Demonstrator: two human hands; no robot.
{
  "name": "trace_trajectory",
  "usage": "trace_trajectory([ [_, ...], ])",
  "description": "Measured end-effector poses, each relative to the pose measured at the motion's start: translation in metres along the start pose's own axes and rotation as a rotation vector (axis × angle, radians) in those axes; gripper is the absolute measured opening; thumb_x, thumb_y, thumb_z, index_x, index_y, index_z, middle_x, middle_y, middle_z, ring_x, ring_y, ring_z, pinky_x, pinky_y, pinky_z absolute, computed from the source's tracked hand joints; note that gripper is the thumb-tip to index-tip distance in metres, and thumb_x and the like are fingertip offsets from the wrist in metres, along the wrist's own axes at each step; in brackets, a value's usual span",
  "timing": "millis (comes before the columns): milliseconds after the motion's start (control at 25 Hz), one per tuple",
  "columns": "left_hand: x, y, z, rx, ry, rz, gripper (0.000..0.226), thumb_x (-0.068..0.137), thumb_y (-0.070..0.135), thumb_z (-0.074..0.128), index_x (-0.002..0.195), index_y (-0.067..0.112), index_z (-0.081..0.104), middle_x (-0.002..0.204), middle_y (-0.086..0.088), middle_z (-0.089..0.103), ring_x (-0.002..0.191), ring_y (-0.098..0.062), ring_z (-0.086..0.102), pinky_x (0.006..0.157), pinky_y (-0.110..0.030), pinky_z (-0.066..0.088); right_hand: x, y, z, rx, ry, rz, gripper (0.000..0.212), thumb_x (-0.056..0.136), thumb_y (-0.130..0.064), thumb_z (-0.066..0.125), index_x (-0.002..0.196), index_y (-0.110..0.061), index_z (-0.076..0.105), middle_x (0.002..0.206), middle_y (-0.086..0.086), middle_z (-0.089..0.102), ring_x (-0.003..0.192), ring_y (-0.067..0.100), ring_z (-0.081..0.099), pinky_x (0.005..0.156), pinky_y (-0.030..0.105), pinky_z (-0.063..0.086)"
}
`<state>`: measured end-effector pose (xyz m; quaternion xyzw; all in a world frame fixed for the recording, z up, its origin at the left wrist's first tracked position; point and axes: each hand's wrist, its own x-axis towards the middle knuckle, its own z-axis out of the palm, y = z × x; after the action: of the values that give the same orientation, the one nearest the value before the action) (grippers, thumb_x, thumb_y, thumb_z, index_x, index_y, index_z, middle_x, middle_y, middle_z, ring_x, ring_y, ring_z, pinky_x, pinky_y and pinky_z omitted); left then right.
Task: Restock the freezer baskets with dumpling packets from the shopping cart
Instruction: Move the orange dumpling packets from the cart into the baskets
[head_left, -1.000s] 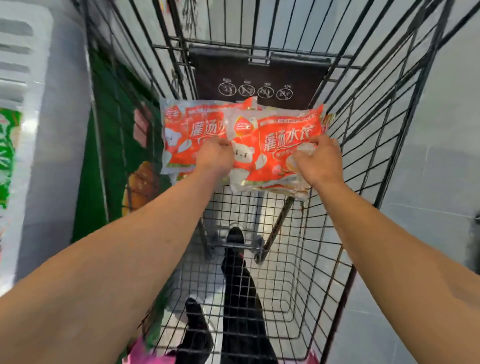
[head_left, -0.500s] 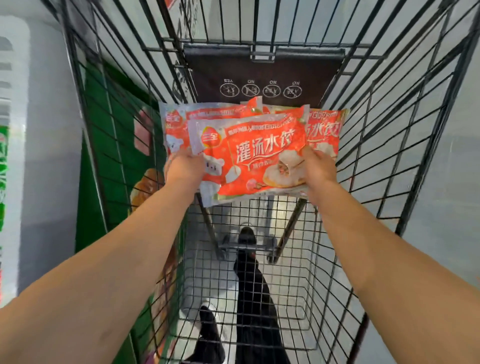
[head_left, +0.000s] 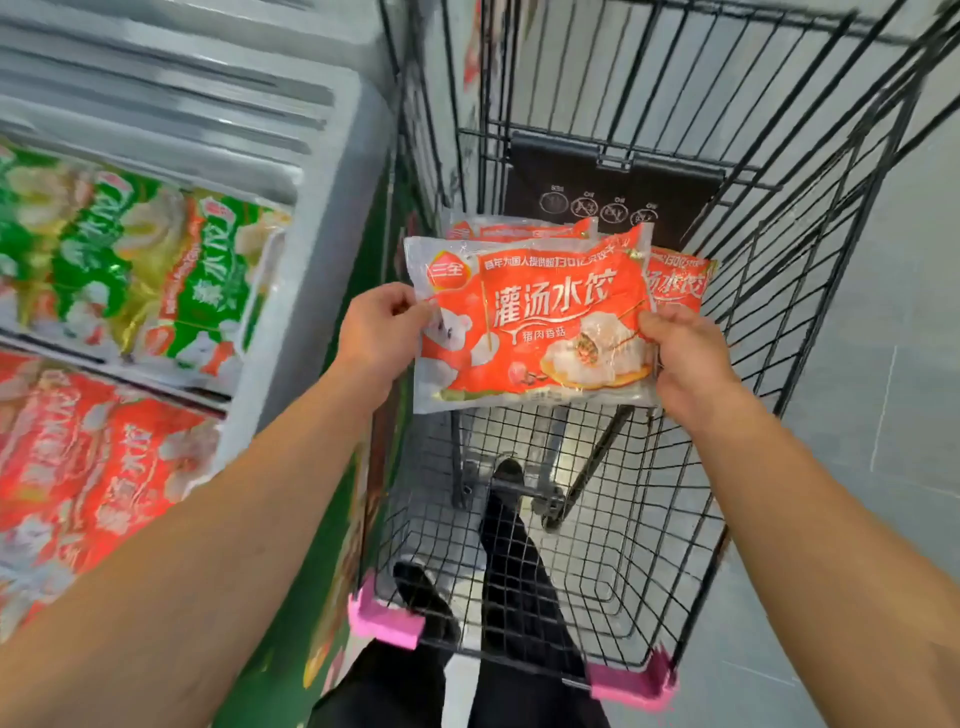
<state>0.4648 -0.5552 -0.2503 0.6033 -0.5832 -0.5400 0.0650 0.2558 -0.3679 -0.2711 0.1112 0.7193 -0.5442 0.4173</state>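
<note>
so that it carries flat, left hand (head_left: 382, 332) and right hand (head_left: 688, 358) pinch the orange plastic dumpling packet (head_left: 535, 317) over the black wire shopping cart (head_left: 779, 291).

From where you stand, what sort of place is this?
Most likely a supermarket's frozen-food aisle. A wire shopping cart stands beside an open chest freezer stocked with green and red packets, and both hands hold a red dumpling packet over the cart.

The top orange dumpling packet (head_left: 535, 322) reads 三全, 灌汤水饺, 猪肉香菇; the cart's dark flap (head_left: 613, 192) bears unreadable round icons
</note>
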Motion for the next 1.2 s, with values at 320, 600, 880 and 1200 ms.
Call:
trace_trajectory([
  [320,-0.134,-0.047,-0.162,-0.266,0.043,0.108,0.018,0.082,0.013,0.07,0.07,0.007,0.058,0.078,-0.025,0.065,0.074,-0.03,0.065,0.068,-0.045,0.057,-0.186,-0.009,0.065,-0.143,-0.208,-0.235,0.019,0.093,-0.002,0.057,0.079,-0.013,0.064,0.072,0.003,0.073,0.074,0.022,0.068,0.076,0.042,0.058],
  [600,-0.243,-0.161,-0.281,-0.328,0.328,0.083,0.019,0.069,0.026,0.071,0.063,0.011,0.061,0.074,-0.023,0.063,0.069,-0.031,0.064,0.065,-0.054,0.054,-0.296,0.054,0.152,-0.347,-0.472,-0.276,0.015,0.092,-0.001,0.057,0.081,-0.009,0.063,0.066,0.003,0.07,0.066,0.021,0.064,0.065,0.034,0.055],
  [880,-0.369,-0.235,-0.306,-0.498,0.748,-0.133,0.02,0.086,0.017,0.068,0.066,0.014,0.065,0.073,-0.005,0.07,0.072,-0.024,0.069,0.06,-0.035,0.054,-0.368,0.101,0.221,-0.584,-0.839,-0.273,0.01,0.094,-0.004,0.055,0.086,-0.007,0.06,0.077,0.011,0.067,0.065,0.021,0.063,0.063,0.034,0.054],
  [1200,-0.448,-0.315,-0.278,-0.652,0.994,-0.261,0.034,0.086,0.014,0.066,0.052,0.018,0.06,0.061,-0.01,0.063,0.063,-0.025,0.06,0.057,-0.033,0.044,-0.407,0.169,0.248,-0.81,-1.04,-0.345,0.014,0.091,-0.002,0.059,0.079,-0.003,0.065,0.08,0.016,0.069,0.082,0.032,0.066,0.082,0.045,0.054],
])
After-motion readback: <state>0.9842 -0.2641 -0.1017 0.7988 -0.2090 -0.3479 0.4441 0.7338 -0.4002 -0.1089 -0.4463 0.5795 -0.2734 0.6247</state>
